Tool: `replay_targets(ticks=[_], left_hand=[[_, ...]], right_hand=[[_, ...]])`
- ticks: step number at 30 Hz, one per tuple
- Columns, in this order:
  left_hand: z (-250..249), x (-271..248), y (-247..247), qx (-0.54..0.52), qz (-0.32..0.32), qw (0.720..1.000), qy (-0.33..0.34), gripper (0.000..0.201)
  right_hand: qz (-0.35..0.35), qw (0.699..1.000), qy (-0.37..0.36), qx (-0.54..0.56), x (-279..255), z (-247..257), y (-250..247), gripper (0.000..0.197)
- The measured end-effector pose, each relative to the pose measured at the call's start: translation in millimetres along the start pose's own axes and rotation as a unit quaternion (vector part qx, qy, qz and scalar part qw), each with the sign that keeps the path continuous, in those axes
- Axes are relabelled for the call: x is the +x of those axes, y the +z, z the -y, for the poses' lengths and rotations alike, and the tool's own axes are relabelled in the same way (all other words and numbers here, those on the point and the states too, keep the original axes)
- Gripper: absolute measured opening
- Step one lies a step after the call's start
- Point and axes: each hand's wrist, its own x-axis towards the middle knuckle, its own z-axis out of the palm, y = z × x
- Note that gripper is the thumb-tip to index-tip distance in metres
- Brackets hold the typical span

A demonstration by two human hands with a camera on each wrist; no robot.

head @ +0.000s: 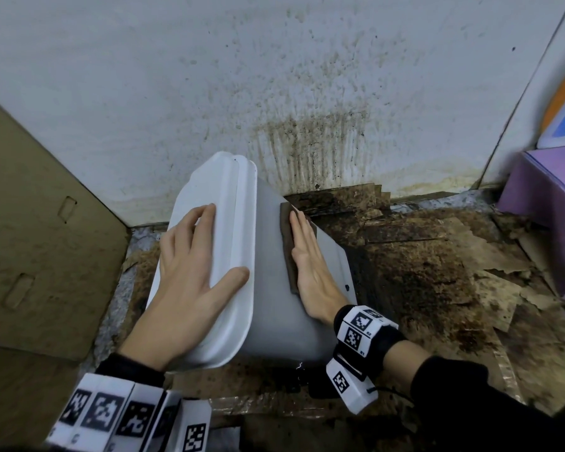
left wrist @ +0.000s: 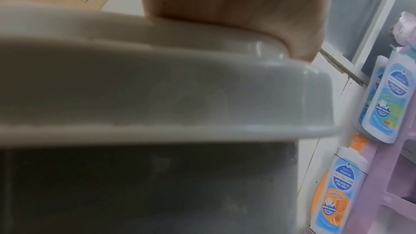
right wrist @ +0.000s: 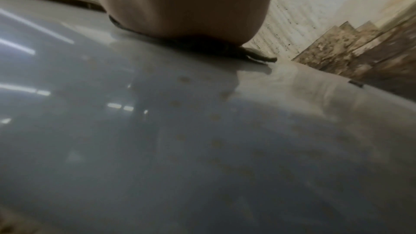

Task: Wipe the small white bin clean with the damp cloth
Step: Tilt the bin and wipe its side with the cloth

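Observation:
The small white bin [head: 268,288] stands tilted on the floor against the stained wall, its lid [head: 229,223] toward the left. My left hand [head: 196,256] lies flat across the lid with spread fingers and steadies it; its palm [left wrist: 225,6] shows in the left wrist view above the lid's rim [left wrist: 157,95]. My right hand [head: 307,256] presses the dark brown cloth [head: 289,252] flat against the bin's side wall, fingers straight. In the right wrist view the palm [right wrist: 180,6] sits on the cloth [right wrist: 254,56] over the glossy bin wall [right wrist: 202,131].
A cardboard sheet [head: 36,223] leans at the left. Wet, dirty cardboard [head: 421,262] covers the floor to the right. A purple shelf unit [head: 548,210] stands at the far right, with soap refill pouches [left wrist: 380,99] on it. The wall [head: 307,141] behind is splattered brown.

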Motion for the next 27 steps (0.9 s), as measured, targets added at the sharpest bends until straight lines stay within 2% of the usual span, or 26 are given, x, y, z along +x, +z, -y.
replay_targets(ticks=[6, 11, 17, 22, 27], left_hand=[[0.9, -0.2, -0.6, -0.002, 0.000, 1.000, 0.002, 0.092], [-2.3, 0.6, 1.3, 0.002, -0.001, 1.000, 0.006, 0.093], [-2.5, 0.5, 0.9, 0.004, -0.001, 1.000, 0.005, 0.094], [-6.2, 1.4, 1.3, 0.008, 0.006, 1.000, 0.007, 0.094], [-6.1, 1.9, 2.9, 0.009, 0.005, 1.000, 0.009, 0.092]], right_hand=[[0.001, 0.998, 0.056, -0.018, -4.3, -25.1, -6.5, 0.066], [-0.006, 0.994, 0.103, -0.018, -10.9, -44.0, -11.2, 0.056], [-0.001, 0.989, 0.147, -0.012, -4.3, -21.7, -7.0, 0.059], [0.005, 0.992, 0.127, 0.017, 8.5, 17.2, -7.1, 0.059], [0.027, 0.997, 0.061, 0.041, 24.9, 58.8, -3.1, 0.058]])
